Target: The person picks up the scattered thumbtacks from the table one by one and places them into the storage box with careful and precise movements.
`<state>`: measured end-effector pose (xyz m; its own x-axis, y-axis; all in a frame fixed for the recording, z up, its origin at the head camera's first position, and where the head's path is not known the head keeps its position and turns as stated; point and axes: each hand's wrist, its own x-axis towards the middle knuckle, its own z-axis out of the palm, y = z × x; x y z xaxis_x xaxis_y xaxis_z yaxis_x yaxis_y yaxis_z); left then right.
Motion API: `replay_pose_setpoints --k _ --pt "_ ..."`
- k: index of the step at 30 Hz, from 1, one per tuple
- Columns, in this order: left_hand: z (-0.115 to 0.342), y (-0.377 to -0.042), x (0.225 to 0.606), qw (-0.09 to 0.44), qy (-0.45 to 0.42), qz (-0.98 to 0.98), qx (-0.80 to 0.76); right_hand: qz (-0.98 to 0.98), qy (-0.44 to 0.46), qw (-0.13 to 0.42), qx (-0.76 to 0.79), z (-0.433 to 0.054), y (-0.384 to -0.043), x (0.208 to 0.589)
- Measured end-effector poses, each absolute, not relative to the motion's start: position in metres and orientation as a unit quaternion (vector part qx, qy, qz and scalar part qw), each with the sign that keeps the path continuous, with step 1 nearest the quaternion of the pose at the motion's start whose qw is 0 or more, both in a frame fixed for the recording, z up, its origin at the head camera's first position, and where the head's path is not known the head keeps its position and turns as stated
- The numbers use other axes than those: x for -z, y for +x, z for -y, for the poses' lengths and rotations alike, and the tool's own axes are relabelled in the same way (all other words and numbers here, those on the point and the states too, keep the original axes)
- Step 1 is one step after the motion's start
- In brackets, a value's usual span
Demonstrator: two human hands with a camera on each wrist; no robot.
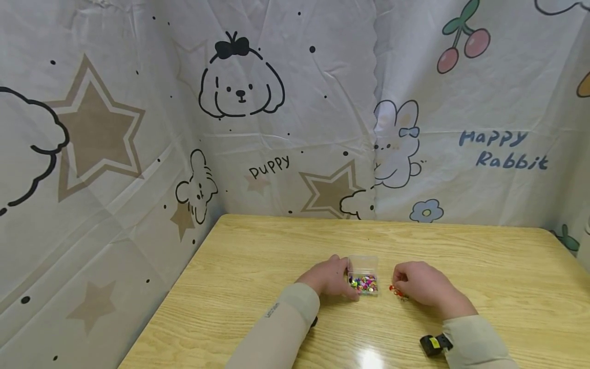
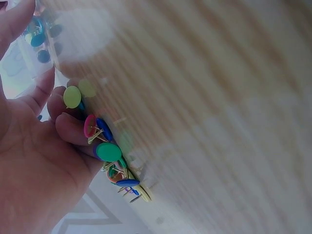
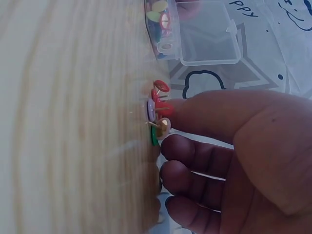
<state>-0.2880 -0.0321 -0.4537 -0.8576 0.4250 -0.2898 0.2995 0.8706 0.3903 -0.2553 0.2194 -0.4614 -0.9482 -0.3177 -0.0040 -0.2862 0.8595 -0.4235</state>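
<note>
A small clear plastic box [image 1: 363, 293] of multicoloured thumbtacks stands on the table with its hinged lid [image 3: 207, 34] swung up. My left hand [image 1: 329, 278] grips the box from the left, thumb and index finger at opposite sides. Loose thumbtacks [image 2: 108, 152], green, blue, pink and yellow, lie on the table by its other fingers in the left wrist view. To the right of the box, my right hand [image 1: 421, 282] reaches down with bent fingers to a small cluster of thumbtacks [image 3: 163, 108], mostly red. Its thumb tip is right behind a red one; I cannot tell whether it pinches one.
The light wood table [image 1: 258, 307] extends around both hands. A printed white curtain [image 1: 295, 123] hangs behind it and along its left side. A black device with a yellow label [image 1: 432, 345] is strapped at the right wrist.
</note>
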Motion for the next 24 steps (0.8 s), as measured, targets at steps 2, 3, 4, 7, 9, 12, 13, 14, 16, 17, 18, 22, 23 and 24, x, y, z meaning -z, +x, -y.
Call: replay_pose_setpoints --k 2,3,4,7,9,12,13,14,16,17,18,22,23,24 --pt "0.032 -0.288 0.453 0.186 0.19 -0.949 -0.17 -0.963 -0.157 0.038 0.216 -0.218 -0.255 0.46" --pt "0.032 -0.288 0.453 0.186 0.189 -0.949 -0.171 -0.962 -0.159 0.038 0.217 -0.218 -0.255 0.46" --pt "0.032 -0.288 0.453 0.186 0.189 -0.949 -0.171 -0.962 -0.161 0.038 0.218 -0.217 -0.255 0.46" --pt "0.032 -0.288 0.454 0.186 0.189 -0.949 -0.17 -0.959 -0.17 0.04 0.223 -0.216 -0.255 0.46" --pt "0.032 -0.288 0.454 0.186 0.19 -0.949 -0.168 -0.958 -0.174 0.039 0.223 -0.215 -0.255 0.46" --pt "0.032 -0.288 0.455 0.186 0.19 -0.949 -0.167 -0.959 -0.177 0.037 0.22 -0.215 -0.255 0.461" --pt "0.032 -0.288 0.455 0.185 0.19 -0.95 -0.167 -0.959 -0.177 0.035 0.218 -0.215 -0.255 0.461" --pt "0.032 -0.288 0.455 0.185 0.19 -0.95 -0.166 -0.96 -0.177 0.032 0.215 -0.215 -0.255 0.461" --pt "0.032 -0.289 0.455 0.186 0.191 -0.95 -0.166 -0.962 -0.176 0.029 0.209 -0.214 -0.255 0.46" --pt "0.032 -0.289 0.455 0.186 0.191 -0.949 -0.166 -0.962 -0.174 0.028 0.207 -0.213 -0.255 0.46" --pt "0.032 -0.29 0.455 0.187 0.192 -0.949 -0.166 -0.963 -0.172 0.027 0.206 -0.212 -0.255 0.459" --pt "0.032 -0.29 0.455 0.187 0.193 -0.949 -0.166 -0.963 -0.166 0.02 0.21 -0.207 -0.253 0.455" --pt "0.032 -0.291 0.455 0.187 0.192 -0.949 -0.166 -0.962 -0.167 0.018 0.213 -0.205 -0.253 0.454" --pt "0.031 -0.291 0.455 0.187 0.192 -0.949 -0.165 -0.962 -0.17 0.016 0.216 -0.203 -0.252 0.453"
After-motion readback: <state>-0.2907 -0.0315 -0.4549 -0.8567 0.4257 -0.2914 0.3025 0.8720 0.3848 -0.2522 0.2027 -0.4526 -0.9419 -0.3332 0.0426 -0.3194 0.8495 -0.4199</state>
